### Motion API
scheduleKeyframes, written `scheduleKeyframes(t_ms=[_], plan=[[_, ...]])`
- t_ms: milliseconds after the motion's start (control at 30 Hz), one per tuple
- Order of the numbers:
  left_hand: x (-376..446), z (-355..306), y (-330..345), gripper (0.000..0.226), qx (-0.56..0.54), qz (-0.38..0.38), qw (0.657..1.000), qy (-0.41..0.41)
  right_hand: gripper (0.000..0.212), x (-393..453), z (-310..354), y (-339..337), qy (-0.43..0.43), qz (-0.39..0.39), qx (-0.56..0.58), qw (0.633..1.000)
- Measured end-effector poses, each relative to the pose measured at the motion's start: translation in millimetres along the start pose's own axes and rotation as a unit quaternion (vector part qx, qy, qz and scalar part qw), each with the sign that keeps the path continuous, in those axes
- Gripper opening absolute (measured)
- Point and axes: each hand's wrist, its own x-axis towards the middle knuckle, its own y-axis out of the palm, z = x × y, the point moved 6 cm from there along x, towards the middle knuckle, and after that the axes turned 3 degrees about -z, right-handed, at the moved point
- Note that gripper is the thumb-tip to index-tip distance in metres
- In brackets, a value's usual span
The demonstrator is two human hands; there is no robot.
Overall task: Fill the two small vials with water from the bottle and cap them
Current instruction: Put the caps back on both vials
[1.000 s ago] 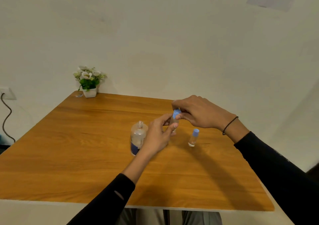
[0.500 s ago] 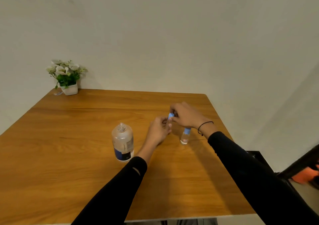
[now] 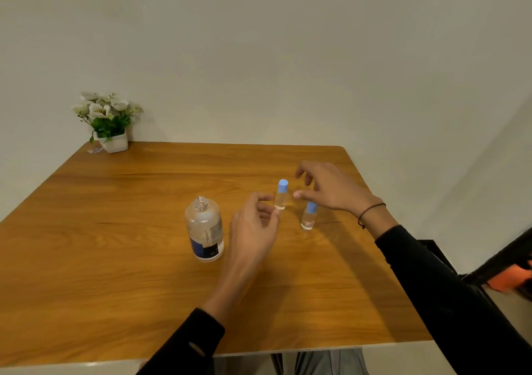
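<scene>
Both vials (image 3: 281,199) (image 3: 308,217) capped w/ blue tops, bottle (image 3: 205,228) uncapped; L hand (image 3: 253,227) & R hand (image 3: 328,187) spread, holding nothing — task looks about done.

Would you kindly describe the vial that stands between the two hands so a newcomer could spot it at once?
On the wooden table, look right of the open clear bottle. Two small blue-capped vials stand there; the one meant is the farther one, upright between the left hand and right hand. Unlike its neighbour, it shows no orange label.
</scene>
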Motion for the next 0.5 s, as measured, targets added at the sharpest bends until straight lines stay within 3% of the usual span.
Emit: scheduleKeyframes(t_ms=[67, 167, 367, 500], plan=[[-15.0, 1.5, 1.9, 0.027, -0.003, 0.024, 1.000, -0.008, 0.034, -16.2, -2.1, 8.3, 0.006, 0.045, -0.047, 0.998], [-26.1, 6.5, 14.6, 0.034, 0.027, 0.074, 0.997, -0.008, 0.018, -28.9, -2.7, 16.0, 0.018, 0.038, -0.056, 0.998], [-19.8, -4.8, 46.6, 0.064, 0.027, 0.173, 0.982, 0.075, 0.018, -46.5, 2.9, -14.5, -0.007, -0.020, 0.069, 0.997], [-8.7, -19.7, 55.1, 0.026, -0.046, 0.149, 0.983, 0.092, 0.009, -55.6, 17.5, -33.8, -0.054, -0.039, 0.106, 0.992]])
